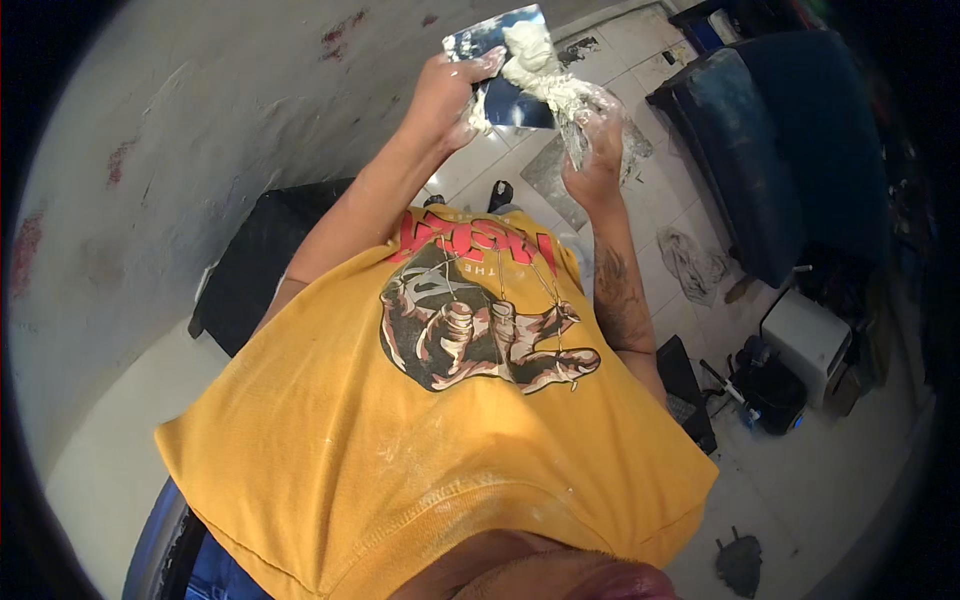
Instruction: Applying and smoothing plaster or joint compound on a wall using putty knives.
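Note:
My left hand (pixel 445 100) grips a flat, shiny dark-blue plate (pixel 515 110) by its left side, thumb on top. A thick mass of whitish putty (pixel 530 52) lies across the plate and trails over its right edge. My right hand (pixel 597 165) is closed at that edge around a putty-smeared tool (pixel 574 142), which looks like a putty knife. Putty coats its fingers and hides much of the tool. Both hands are held up in front of me, above the tiled floor, with white smears on the skin.
A grey plastered wall (pixel 200 130) with reddish patches rises on the left. At the right stands a large dark-blue padded piece of furniture (pixel 770 150). A crumpled clear plastic bag (pixel 692 262), a grey sheet (pixel 555 175) and a white box-like container (pixel 808 335) are on the floor.

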Action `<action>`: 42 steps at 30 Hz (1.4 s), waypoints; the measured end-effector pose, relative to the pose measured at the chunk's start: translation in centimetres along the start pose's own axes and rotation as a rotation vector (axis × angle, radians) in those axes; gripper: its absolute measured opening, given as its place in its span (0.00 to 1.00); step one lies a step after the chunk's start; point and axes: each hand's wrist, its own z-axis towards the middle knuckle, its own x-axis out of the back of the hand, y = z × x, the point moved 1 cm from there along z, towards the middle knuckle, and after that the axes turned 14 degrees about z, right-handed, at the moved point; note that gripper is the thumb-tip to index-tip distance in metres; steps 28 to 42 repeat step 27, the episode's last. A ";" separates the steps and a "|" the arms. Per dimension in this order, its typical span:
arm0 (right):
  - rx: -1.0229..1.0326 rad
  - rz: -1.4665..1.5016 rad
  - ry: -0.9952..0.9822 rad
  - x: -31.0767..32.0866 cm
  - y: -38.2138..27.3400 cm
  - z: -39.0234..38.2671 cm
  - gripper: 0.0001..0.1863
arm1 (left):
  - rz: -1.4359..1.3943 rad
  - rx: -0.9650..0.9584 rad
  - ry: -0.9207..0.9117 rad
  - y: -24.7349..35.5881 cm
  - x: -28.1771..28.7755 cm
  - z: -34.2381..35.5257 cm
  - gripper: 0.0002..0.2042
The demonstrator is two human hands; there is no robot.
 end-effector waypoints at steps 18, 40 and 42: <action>-0.267 -0.102 -0.502 -5.2 1.7 2.3 0.25 | 0.338 -0.072 0.293 -4.1 9.8 3.8 0.05; -0.314 -0.034 -0.937 -6.8 1.2 2.0 0.27 | 0.461 -0.074 0.534 -3.8 12.9 2.2 0.09; -0.314 -0.034 -0.937 -6.8 1.2 2.0 0.27 | 0.461 -0.074 0.534 -3.8 12.9 2.2 0.09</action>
